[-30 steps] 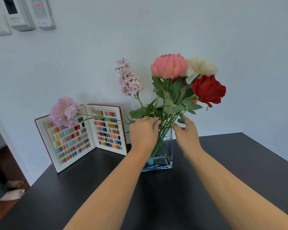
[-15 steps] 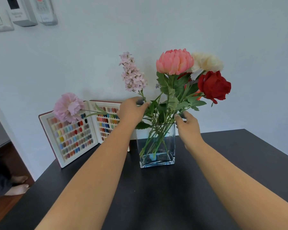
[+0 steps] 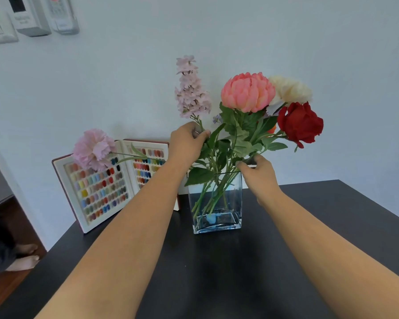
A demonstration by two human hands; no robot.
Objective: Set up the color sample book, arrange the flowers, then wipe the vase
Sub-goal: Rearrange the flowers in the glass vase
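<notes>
A clear square glass vase (image 3: 217, 203) stands on the black table (image 3: 309, 226) and holds several flowers: a coral peony (image 3: 248, 92), a cream bloom (image 3: 290, 89), a red rose (image 3: 301, 123), a tall lilac spike (image 3: 191, 88) and a pale pink carnation (image 3: 92, 148) leaning far left. My left hand (image 3: 187, 143) pinches the lilac spike's stem just below its blossoms. My right hand (image 3: 257, 172) grips the stems at the vase's right rim. The color sample book (image 3: 101, 187) stands open against the wall behind my left arm.
A white wall rises directly behind the table. Wall switches and control panels (image 3: 32, 17) hang at the upper left. A person's bare feet (image 3: 23, 256) rest on the wooden floor left of the table's edge.
My left hand rose from the stems at the vase mouth to the lilac spike's stem, and the spike now stands more upright. My right hand stayed at the vase's right rim.
</notes>
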